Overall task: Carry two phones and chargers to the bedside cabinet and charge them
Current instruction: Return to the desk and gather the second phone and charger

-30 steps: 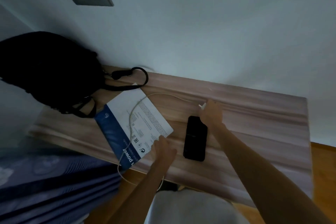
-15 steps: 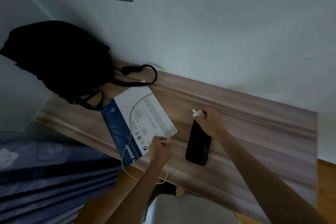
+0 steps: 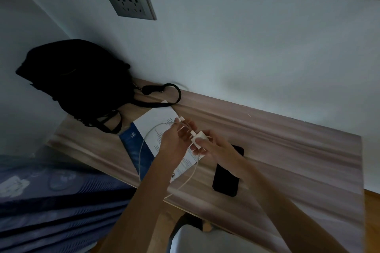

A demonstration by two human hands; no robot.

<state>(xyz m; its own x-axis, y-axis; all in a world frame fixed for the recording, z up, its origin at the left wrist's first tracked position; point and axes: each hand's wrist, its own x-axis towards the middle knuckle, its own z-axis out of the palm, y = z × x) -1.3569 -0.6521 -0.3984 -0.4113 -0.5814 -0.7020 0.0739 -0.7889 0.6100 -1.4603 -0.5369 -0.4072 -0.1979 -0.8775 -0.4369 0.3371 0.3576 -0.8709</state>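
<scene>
A black bag [image 3: 78, 84] sits at the left end of the bedside cabinet [image 3: 298, 150], under a wall socket [image 3: 129, 3]. Beside the bag lies a white and blue leaflet [image 3: 152, 127]. Above the leaflet, the left hand [image 3: 174, 144] pinches a white cable [image 3: 141, 150] near its plug end, fingers curled. Just beside it, the right hand [image 3: 218, 147] grips a white charger [image 3: 198, 136], fingers wrapped round it. A dark phone [image 3: 227, 172] lies flat on the cabinet under the right wrist.
</scene>
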